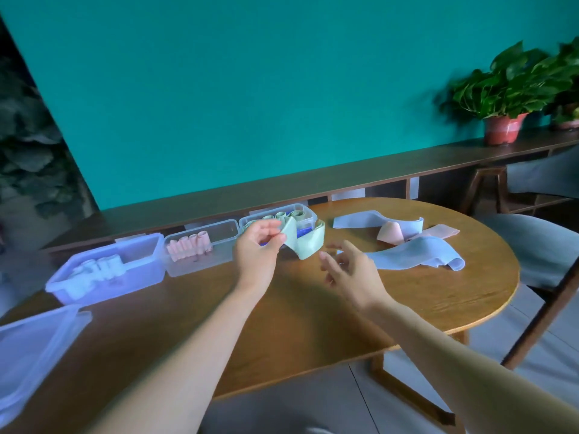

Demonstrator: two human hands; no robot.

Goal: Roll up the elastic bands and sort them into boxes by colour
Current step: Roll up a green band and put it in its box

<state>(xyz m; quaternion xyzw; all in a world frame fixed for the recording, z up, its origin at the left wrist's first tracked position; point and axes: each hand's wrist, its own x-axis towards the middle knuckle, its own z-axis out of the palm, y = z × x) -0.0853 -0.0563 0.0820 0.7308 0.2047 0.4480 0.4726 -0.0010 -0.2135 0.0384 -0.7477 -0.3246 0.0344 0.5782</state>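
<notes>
Round wooden tabletop [282, 308], teal wall behind. Left hand [257, 249] pinches green elastic band [305, 242] aloft, strip drooping rightward. Right hand [347, 270] nearer, fingers [327, 260] loose, empty, just right of band's hanging end. Beyond: green-roll box [308, 211], unrolled blue bands [416, 256].

No legible text, labels, brands, numbers or signs anywhere in view. Boxes, bands, plant pot, wall: surfaces plain or too blurred to read.
</notes>
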